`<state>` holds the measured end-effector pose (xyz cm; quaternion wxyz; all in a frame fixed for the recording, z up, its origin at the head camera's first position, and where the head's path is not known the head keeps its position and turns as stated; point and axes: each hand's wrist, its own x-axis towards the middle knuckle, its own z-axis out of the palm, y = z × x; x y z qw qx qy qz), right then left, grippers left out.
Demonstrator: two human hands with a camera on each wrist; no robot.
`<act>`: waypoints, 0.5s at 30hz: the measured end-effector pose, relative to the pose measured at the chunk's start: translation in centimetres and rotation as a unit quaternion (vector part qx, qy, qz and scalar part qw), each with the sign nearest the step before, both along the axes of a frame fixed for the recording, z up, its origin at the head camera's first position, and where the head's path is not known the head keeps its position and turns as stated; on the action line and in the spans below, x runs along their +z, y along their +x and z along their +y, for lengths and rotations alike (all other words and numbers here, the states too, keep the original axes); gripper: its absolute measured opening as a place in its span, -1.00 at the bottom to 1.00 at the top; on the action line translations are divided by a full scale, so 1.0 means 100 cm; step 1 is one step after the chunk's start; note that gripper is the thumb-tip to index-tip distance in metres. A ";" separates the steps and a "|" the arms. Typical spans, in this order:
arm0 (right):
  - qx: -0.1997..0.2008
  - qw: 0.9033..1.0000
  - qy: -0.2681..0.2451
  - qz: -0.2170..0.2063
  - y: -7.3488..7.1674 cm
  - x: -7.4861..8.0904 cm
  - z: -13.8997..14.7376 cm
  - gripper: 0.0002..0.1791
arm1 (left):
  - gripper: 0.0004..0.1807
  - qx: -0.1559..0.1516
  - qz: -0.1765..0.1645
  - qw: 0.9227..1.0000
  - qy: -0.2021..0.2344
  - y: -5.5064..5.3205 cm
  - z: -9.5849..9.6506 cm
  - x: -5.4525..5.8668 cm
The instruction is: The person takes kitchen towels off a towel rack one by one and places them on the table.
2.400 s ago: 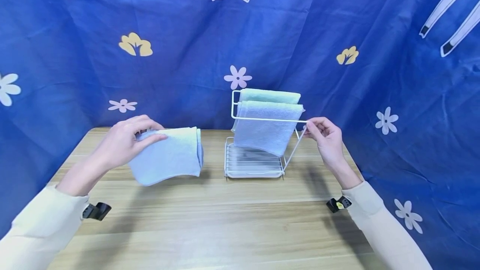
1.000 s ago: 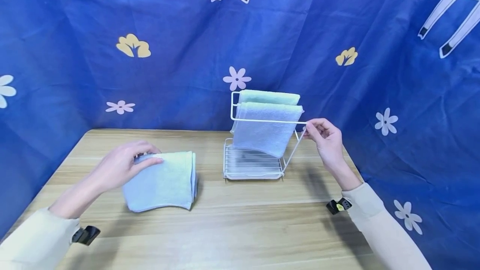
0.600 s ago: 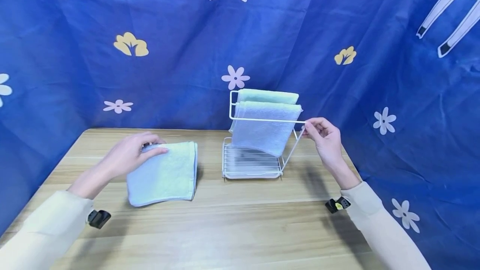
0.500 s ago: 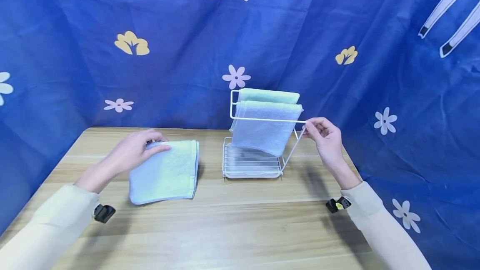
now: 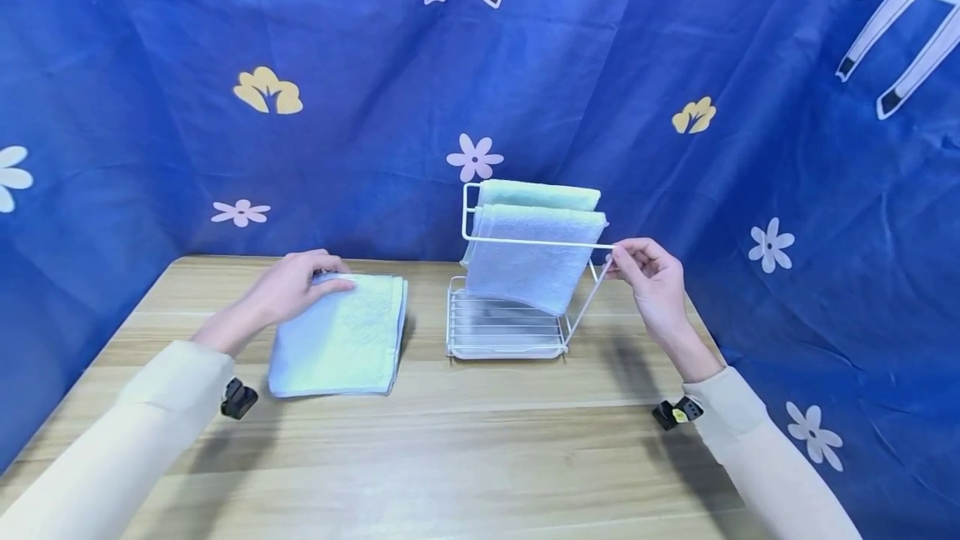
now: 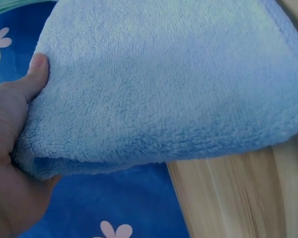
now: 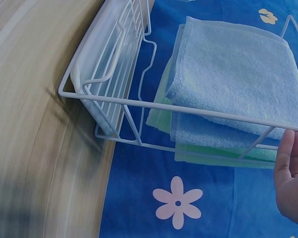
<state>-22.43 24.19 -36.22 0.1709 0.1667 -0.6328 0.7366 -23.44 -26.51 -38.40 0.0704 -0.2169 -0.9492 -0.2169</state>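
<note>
In the head view my left hand (image 5: 296, 286) grips a folded light blue towel (image 5: 337, 344) by its back left edge, low over the table's left half. The thumb lies on top in the left wrist view, and the other fingers are mostly hidden under the towel (image 6: 159, 94). My right hand (image 5: 652, 282) pinches the front right corner of a white wire rack (image 5: 540, 242), thumb in front. Over the rack's upper bars hang a folded blue towel (image 5: 532, 269) and, behind it, a pale green towel (image 5: 540, 192). The right wrist view shows both towels inside the frame.
A white drip tray (image 5: 506, 351) sits at the foot of the rack on the wooden table (image 5: 480, 457). Close behind the table's back edge hangs a blue patterned cloth (image 5: 375, 107), which also covers the sides.
My left hand has brought the towel down from a higher, hanging position, then slightly back and to the right, where it looks flatter. My right hand and the rack stay put.
</note>
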 end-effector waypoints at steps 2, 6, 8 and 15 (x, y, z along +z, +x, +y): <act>0.001 1.000 0.001 0.000 0.000 0.000 0.000 -0.77 | -0.85 -0.001 -0.008 1.000 0.007 -0.004 0.001 -0.001; 0.003 1.000 0.000 -0.002 0.000 0.000 0.000 -0.77 | -0.84 0.001 -0.020 1.000 0.018 -0.010 0.004 -0.002; 0.002 1.000 0.000 -0.002 0.000 0.000 0.000 -0.77 | -0.83 0.005 -0.025 1.000 0.019 -0.012 0.005 -0.003; -0.003 1.000 0.002 0.000 -0.001 -0.002 0.001 -0.79 | -0.84 0.017 -0.035 0.999 0.025 -0.024 0.005 -0.013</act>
